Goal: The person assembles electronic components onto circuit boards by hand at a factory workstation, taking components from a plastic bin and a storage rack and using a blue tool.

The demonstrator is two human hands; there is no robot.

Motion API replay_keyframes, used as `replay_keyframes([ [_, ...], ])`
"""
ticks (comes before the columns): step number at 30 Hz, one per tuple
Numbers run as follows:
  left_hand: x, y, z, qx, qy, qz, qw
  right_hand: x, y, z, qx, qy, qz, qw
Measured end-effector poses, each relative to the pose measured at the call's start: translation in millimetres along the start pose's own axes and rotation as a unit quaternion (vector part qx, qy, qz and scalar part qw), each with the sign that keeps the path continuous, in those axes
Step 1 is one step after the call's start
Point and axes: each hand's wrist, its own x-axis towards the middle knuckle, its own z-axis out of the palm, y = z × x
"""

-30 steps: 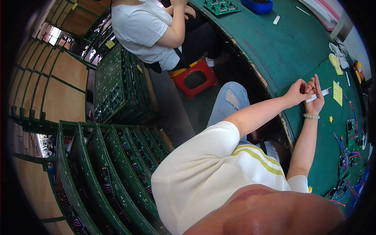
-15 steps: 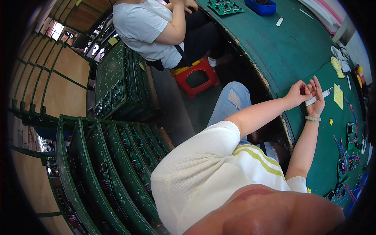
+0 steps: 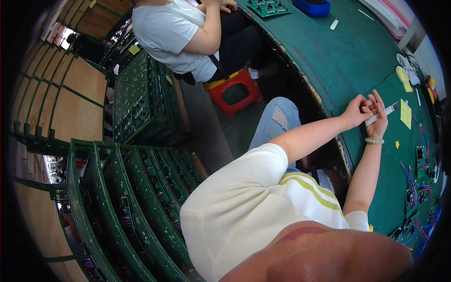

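At the right side of the table my hands meet. My right hand (image 3: 378, 128), with a pale bead bracelet (image 3: 374, 140) at its wrist, is turned palm up. A thin white strip (image 3: 389, 110) with a dark end lies across this hand and is held in it; its exact kind does not show. The fingers of my left hand (image 3: 353, 114) are pinched together against the right hand's fingers. Whatever they grip is too small to tell. Just beyond the strip's dark end, a yellow paper note (image 3: 405, 114) lies on the green tabletop (image 3: 324, 61).
Circuit boards with red and blue wires (image 3: 413, 188) lie along the right. Farther off are a blue bin (image 3: 312, 7) and another circuit board (image 3: 268, 7). A co-worker in a white shirt (image 3: 164, 35) sits by a red stool (image 3: 235, 96). Green racks of boards (image 3: 105, 202) stand left.
My hands have barely moved and stay together around the strip. The whole view has shifted very slightly. A dark figure now shows in the far upper-left background.
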Motion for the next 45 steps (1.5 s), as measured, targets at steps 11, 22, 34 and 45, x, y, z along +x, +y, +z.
replay_keyframes([
  [11, 2, 0, 1, 0.044, -0.011, -0.001, 0.999, 2, -1, -7, -0.024, 0.025, 0.001, 0.999],
  [22, -5, 5, -5, 0.143, 0.081, 0.092, 0.982, 6, -1, -19, -0.018, 0.017, -0.019, 1.000],
  [34, -68, 162, -237, 0.704, 0.291, 0.383, 0.523, 18, -1, -47, 0.046, 0.028, -0.012, 0.998],
  [45, -144, 273, -345, 0.667, 0.603, 0.215, 0.380, 13, 0, -56, 0.014, 0.058, 0.005, 0.998],
])
